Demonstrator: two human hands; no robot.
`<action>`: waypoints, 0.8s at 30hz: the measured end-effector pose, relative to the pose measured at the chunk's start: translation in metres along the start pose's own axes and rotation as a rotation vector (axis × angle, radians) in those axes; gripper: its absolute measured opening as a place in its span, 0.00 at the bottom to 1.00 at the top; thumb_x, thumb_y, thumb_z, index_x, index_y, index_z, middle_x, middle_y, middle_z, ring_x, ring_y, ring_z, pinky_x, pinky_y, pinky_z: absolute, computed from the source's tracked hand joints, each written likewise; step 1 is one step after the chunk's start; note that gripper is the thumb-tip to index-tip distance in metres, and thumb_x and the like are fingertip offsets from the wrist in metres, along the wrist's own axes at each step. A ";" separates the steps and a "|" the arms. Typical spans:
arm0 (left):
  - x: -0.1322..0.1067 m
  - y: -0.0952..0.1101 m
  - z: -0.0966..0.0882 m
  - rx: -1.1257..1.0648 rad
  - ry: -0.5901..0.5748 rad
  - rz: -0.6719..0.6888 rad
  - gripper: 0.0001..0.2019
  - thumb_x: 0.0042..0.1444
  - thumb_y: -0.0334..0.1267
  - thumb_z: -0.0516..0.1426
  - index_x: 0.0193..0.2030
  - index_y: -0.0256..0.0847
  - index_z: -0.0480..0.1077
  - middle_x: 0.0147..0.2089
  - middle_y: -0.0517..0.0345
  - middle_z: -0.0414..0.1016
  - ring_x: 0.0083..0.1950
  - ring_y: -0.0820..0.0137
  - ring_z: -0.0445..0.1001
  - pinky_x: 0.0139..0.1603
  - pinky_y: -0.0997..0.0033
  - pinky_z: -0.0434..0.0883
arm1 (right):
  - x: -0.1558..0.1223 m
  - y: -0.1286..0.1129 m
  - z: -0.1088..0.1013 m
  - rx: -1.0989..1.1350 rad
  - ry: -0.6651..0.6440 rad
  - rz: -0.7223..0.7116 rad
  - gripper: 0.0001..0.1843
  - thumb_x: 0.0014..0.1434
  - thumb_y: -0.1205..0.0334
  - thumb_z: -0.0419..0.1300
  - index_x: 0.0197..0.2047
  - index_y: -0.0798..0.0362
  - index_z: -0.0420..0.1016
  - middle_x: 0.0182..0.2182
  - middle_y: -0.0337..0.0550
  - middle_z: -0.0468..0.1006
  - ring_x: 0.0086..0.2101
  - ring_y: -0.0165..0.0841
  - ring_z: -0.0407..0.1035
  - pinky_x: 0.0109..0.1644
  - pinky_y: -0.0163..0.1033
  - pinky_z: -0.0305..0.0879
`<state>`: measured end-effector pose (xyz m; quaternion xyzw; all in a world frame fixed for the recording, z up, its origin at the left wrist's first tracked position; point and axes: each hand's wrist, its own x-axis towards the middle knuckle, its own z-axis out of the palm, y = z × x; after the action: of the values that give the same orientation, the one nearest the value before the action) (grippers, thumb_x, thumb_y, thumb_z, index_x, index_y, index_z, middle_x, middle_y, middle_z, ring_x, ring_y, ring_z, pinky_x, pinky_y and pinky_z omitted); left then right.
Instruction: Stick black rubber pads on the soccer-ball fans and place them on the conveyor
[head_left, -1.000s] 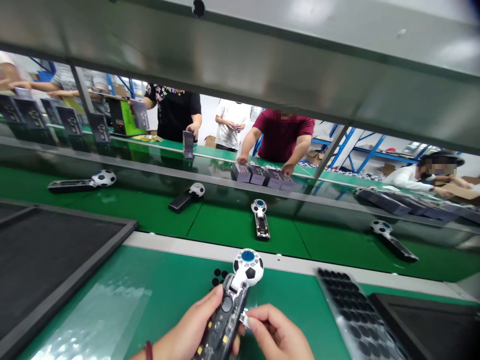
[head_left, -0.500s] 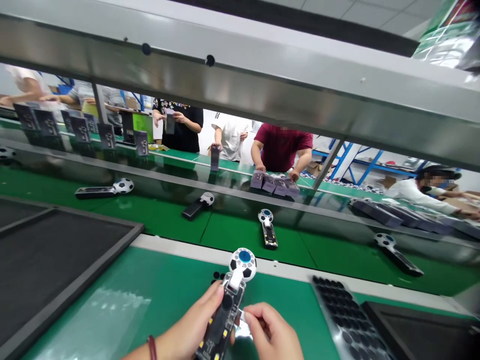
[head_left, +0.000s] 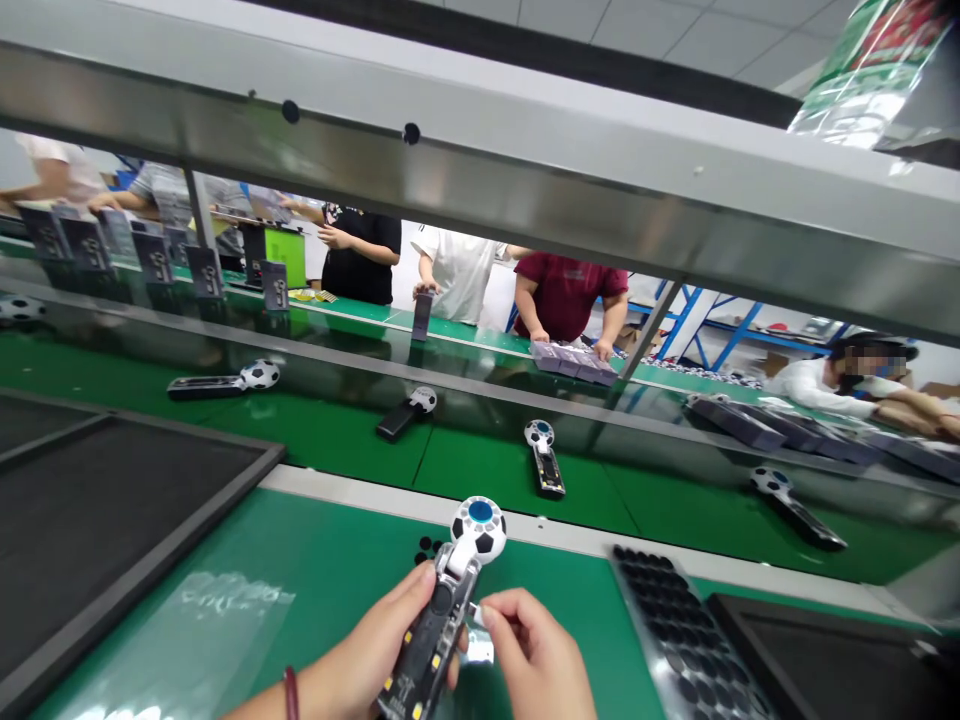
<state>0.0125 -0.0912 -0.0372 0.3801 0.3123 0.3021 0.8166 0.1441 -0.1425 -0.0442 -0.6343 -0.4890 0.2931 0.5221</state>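
My left hand (head_left: pixel 375 635) is wrapped round a football-headed handheld device (head_left: pixel 431 640). Its body is dark and slim, with small yellow-white LED-like squares and a round black spot. A white hinge joins the body to the black-and-white ball head (head_left: pixel 478 530), which has a blue centre. Beside the body, my right hand (head_left: pixel 536 650) pinches a small white piece (head_left: pixel 476 614) against the device's right edge. Whether that piece is a plug or a tab cannot be made out. Several loose black discs (head_left: pixel 427 548) lie on the green bench behind the left hand.
A sheet of black round pads (head_left: pixel 675 620) lies at right, beside a dark tray (head_left: pixel 825 660). Another black tray (head_left: pixel 112 520) is at left, near clear plastic film (head_left: pixel 195 640). Similar devices (head_left: pixel 545 460) rest on the green belt (head_left: pixel 480 465). Co-workers handle boxes (head_left: pixel 574 362) beyond.
Both hands and the device have shifted slightly left in view, with the grip unchanged. Devices on the belt appear a little further right. The co-worker in dark red has moved the boxes right.
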 end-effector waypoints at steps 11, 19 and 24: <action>-0.006 0.004 0.004 0.036 0.026 -0.013 0.13 0.57 0.47 0.46 0.37 0.40 0.59 0.23 0.58 0.72 0.19 0.76 0.68 0.17 0.82 0.59 | -0.005 -0.008 0.003 -0.021 -0.004 0.013 0.12 0.50 0.54 0.54 0.22 0.52 0.68 0.21 0.37 0.71 0.24 0.31 0.64 0.29 0.31 0.58; -0.003 0.007 0.000 0.199 0.004 0.039 0.14 0.56 0.48 0.47 0.40 0.40 0.59 0.20 0.63 0.69 0.20 0.76 0.66 0.19 0.82 0.60 | -0.003 0.006 0.009 -0.070 -0.016 -0.002 0.13 0.51 0.52 0.52 0.24 0.52 0.67 0.19 0.35 0.69 0.21 0.30 0.63 0.26 0.30 0.56; -0.002 0.021 0.012 0.285 0.048 0.078 0.14 0.53 0.47 0.51 0.39 0.38 0.62 0.24 0.60 0.72 0.22 0.73 0.69 0.19 0.78 0.61 | 0.003 0.000 0.011 -0.167 -0.016 -0.036 0.18 0.53 0.47 0.49 0.21 0.50 0.62 0.17 0.34 0.66 0.21 0.31 0.59 0.26 0.32 0.53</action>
<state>0.0143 -0.0870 -0.0136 0.4968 0.3563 0.2952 0.7342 0.1352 -0.1352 -0.0469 -0.6644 -0.5272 0.2472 0.4686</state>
